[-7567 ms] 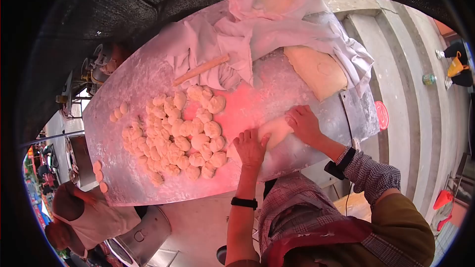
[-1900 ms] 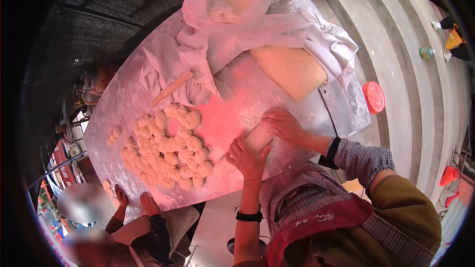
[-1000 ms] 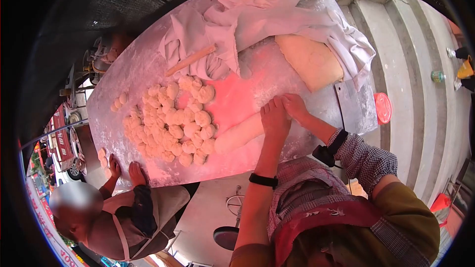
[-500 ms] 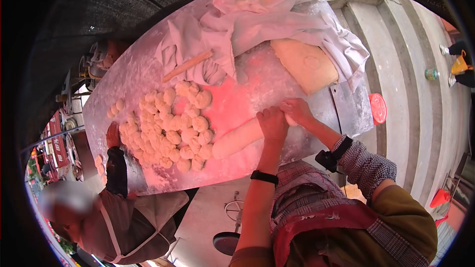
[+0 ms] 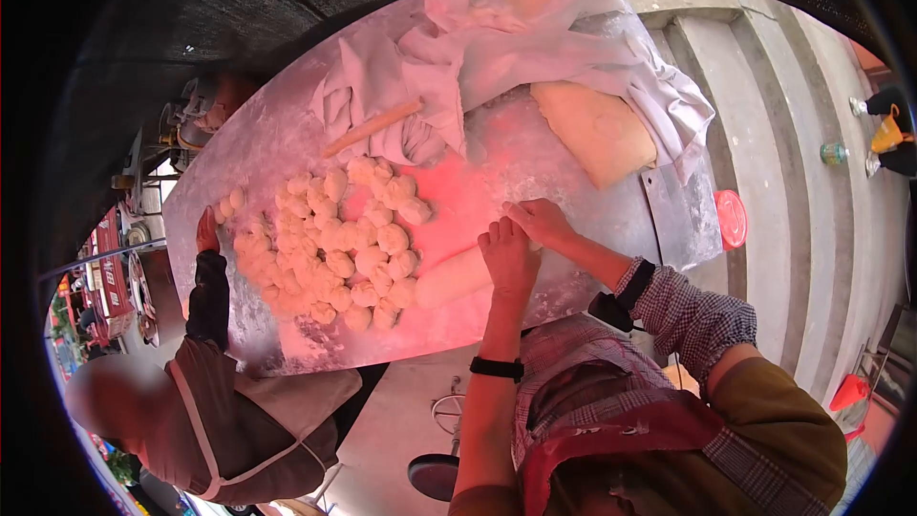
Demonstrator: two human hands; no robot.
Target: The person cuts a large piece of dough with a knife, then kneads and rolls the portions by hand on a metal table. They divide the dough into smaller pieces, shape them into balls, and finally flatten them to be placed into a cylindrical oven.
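A thick roll of dough (image 5: 454, 278) lies on the floured metal table, its left end against a large cluster of small dough balls (image 5: 330, 253). My left hand (image 5: 510, 253) is wrapped round the roll near its right end. Right beside it, my right hand (image 5: 541, 224) is closed at that end, its fingers touching the left hand. What dough the right fingers grip is mostly hidden. Beyond my hands, a flat slab of dough (image 5: 594, 134) rests partly under a pale cloth (image 5: 554, 62).
A wooden rolling pin (image 5: 371, 129) lies by the cloth. A broad metal blade (image 5: 676, 215) sits at the table's right edge, near a red lid (image 5: 731, 220). A co-worker's hand (image 5: 207, 229) is at the left edge, beside several dough balls. Concrete steps (image 5: 778, 162) rise on the right.
Both my hands have moved left along with the roll's end, and the roll's visible part looks shorter. The co-worker's hand has moved up beside the separate dough balls.
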